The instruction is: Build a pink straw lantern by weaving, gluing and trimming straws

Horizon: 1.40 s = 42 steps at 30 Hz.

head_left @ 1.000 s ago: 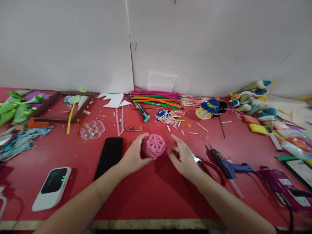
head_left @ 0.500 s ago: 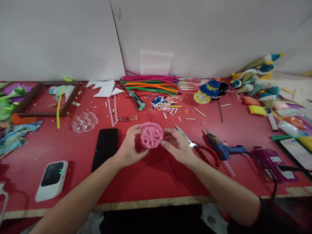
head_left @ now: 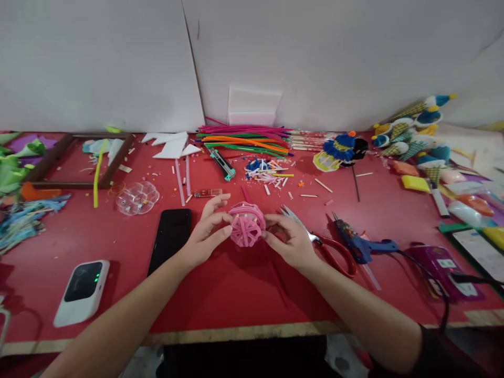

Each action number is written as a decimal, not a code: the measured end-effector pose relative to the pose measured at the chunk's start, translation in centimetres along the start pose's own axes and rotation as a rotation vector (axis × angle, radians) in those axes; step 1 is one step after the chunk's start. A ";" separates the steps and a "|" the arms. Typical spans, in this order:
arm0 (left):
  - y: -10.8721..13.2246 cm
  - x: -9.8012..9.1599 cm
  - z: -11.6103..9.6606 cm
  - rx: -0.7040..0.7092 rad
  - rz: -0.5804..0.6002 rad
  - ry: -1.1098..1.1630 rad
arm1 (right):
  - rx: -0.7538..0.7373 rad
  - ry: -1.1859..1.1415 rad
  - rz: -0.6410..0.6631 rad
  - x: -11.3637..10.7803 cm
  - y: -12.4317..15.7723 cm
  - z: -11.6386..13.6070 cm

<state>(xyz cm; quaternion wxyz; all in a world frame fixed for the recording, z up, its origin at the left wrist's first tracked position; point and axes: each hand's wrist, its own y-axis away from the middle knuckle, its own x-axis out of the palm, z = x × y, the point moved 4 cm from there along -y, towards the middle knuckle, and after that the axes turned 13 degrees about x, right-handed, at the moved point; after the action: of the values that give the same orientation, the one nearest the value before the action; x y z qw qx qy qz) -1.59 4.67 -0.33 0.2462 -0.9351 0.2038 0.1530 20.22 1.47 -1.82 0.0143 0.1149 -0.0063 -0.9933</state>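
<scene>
Between my hands, above the red table, is a small pink pipe-cleaner wheel-like piece (head_left: pixel 246 231) with spokes on its near face and a ring behind, joined by short pale pegs. My left hand (head_left: pixel 205 233) pinches its left side with thumb and a finger, the other fingers raised. On the right side, my right hand (head_left: pixel 289 239) grips it between thumb and fingers. A dark pink pipe cleaner (head_left: pixel 279 281) lies on the table below. Scissors with red handles (head_left: pixel 334 249) rest just right of my right hand, and a black phone (head_left: pixel 170 236) lies left of my left hand.
A blue glue gun (head_left: pixel 360 244) with a cord lies at right. Behind are bundled pipe cleaners (head_left: pixel 244 139), a cutter knife (head_left: pixel 221 164) and a heap of cut sticks (head_left: pixel 265 171). A clear flower-shaped tray (head_left: pixel 137 198) and a white device (head_left: pixel 82 293) sit at left.
The pink piece has tilted, so the ring and pegs behind its spoked face now show. My left hand's fingers have lifted and spread, with the thumb moved up to its side.
</scene>
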 end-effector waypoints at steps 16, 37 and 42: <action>-0.2 -0.4 0.1 -0.003 -0.099 -0.059 | -0.312 0.234 -0.160 -0.8 0.7 0.6; -0.1 0.1 -1.7 0.393 -0.036 -0.355 | -0.346 0.320 -0.166 -0.8 0.9 0.9; 0.0 0.1 -1.8 0.412 -0.039 -0.332 | -0.426 0.333 -0.173 -0.7 0.9 1.2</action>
<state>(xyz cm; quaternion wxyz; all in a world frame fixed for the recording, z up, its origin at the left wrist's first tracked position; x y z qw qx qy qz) -1.20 3.68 1.11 0.4644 -0.8311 0.1692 0.2550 20.64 0.57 -0.50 -0.0456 0.2711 0.2149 -0.9371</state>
